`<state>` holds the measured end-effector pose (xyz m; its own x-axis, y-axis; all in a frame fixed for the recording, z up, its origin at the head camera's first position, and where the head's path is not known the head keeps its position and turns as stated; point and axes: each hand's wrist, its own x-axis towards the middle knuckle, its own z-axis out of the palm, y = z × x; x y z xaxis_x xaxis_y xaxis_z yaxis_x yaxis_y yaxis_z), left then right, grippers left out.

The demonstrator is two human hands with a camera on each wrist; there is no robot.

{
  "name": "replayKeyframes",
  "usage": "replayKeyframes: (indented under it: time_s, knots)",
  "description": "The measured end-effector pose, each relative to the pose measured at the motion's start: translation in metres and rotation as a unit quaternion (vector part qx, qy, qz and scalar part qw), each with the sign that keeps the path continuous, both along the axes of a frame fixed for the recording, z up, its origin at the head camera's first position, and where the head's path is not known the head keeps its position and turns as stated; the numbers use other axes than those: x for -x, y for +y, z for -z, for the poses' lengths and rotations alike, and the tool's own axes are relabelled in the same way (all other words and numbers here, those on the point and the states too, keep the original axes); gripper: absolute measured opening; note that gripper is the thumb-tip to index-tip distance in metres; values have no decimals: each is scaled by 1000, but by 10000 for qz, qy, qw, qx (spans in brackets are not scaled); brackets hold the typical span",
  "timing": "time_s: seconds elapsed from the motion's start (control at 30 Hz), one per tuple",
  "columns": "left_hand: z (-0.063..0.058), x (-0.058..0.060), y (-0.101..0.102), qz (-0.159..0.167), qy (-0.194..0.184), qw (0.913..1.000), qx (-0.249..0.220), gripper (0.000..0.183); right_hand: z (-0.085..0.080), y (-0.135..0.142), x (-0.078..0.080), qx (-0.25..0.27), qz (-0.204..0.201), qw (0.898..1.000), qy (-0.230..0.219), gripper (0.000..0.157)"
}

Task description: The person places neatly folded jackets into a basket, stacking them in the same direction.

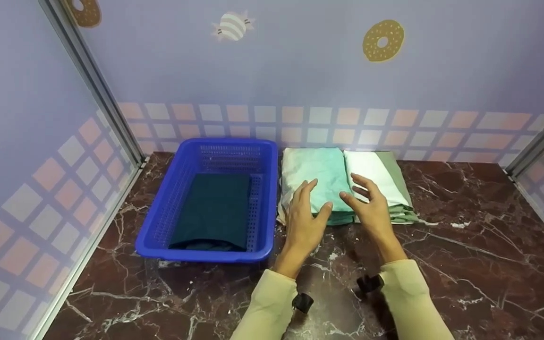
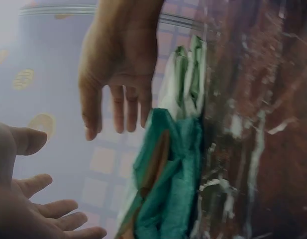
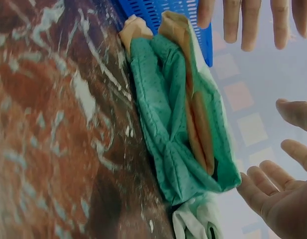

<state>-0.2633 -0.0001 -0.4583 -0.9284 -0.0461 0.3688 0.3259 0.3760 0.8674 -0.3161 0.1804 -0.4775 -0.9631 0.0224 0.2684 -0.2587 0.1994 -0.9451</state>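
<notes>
Above the front of a folded pale-to-teal cloth (image 1: pixel 317 172), my left hand (image 1: pixel 302 224) hovers with its fingers spread and nothing in its grasp. My right hand (image 1: pixel 371 210) faces it, fingers loosely bent and empty, over the border with a folded white and green cloth (image 1: pixel 371 170). In the right wrist view the teal cloth (image 3: pixel 158 94) shows its layered front folds with orange-brown inside, and the right fingers (image 3: pixel 265 181) come close to its corner. The left wrist view has both palms (image 2: pixel 126 55) turned toward each other.
A blue plastic basket (image 1: pixel 206 256) stands left of the cloths, with a folded dark green cloth (image 1: pixel 213 208) lying in it. All rest on a dark red marbled table (image 1: pixel 480 278). Patterned walls (image 1: pixel 300 61) close off the back and both sides.
</notes>
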Motion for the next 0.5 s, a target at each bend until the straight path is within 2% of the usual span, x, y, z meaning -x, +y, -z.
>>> replayKeyframes:
  time_s: [0.2,0.5]
  knots:
    - [19,10,-4,-379,-71,9992,121,64,10,5,2,-273,18,9995,-138,59]
    - [41,23,-14,-474,-362,9976,-358,71,24,7,4,-829,-180,9943,-650,55]
